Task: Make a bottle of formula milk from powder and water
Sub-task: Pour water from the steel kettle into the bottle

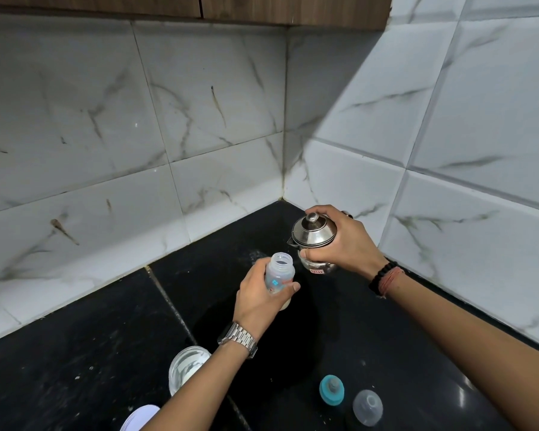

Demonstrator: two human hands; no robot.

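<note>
Bottle (280, 275) uncapped, held in left grip (259, 301); right grip (339, 244) holds jug (314, 241) just beside.

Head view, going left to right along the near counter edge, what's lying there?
White lid → open powder jar → teal teat ring → clear bottle cap.

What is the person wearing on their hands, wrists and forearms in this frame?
Both forearms are bare, with no sleeves in view, and neither the left hand nor the right hand is gloved. The left wrist carries a silver metal watch with a link band. The right wrist has a black beaded bracelet and an orange-red thread band beside it.
</note>
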